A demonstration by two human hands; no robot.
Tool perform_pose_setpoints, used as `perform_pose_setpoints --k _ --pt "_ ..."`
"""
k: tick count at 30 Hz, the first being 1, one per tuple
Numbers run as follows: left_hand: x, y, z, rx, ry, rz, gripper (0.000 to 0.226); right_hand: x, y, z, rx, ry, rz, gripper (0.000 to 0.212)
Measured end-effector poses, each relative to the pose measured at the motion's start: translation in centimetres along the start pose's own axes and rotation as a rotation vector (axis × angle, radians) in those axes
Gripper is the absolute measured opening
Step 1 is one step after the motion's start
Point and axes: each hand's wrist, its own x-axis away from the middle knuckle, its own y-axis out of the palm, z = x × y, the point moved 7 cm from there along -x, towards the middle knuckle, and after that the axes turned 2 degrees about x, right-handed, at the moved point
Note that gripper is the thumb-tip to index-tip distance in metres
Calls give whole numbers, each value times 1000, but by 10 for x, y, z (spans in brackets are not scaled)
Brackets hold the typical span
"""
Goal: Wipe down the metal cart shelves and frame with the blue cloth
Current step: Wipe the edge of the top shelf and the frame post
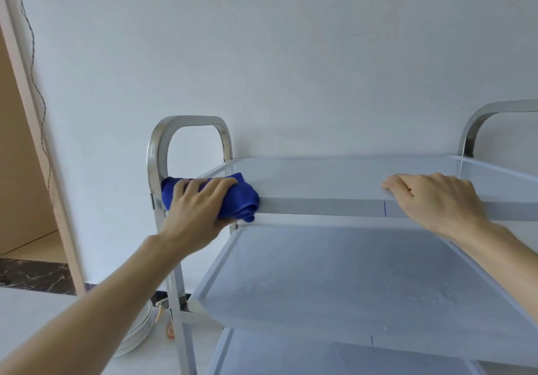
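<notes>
A metal cart stands against a white wall, with a top shelf (334, 179), a middle shelf (349, 281) and a lower shelf (291, 357) under it. My left hand (198, 208) grips a bunched blue cloth (241, 200) against the top shelf's front left corner, beside the left loop handle (189, 124). My right hand (436, 197) rests over the top shelf's front rim, its fingers curled over the edge.
A second loop handle (480, 121) rises at the cart's right end. A stack of white plates (139, 334) lies on the floor by the cart's left leg. A wooden door frame (26, 118) and a hanging cable (37, 83) are at the left.
</notes>
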Motion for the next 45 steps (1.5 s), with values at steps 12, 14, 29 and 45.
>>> perform_pose_setpoints --k 12,14,29,45 --pt "-1 2 36 -52 195 31 61 1 0 7 -44 1 -61 56" --pt "13 -4 0 -66 124 33 62 2 0 6 -58 10 -50 59" --pt "18 -6 -21 73 32 -56 54 10 -17 -196 -192 -417 -202 47" --pt "18 -75 -90 907 -714 168 5 17 11 -223 -155 -510 -10 53"
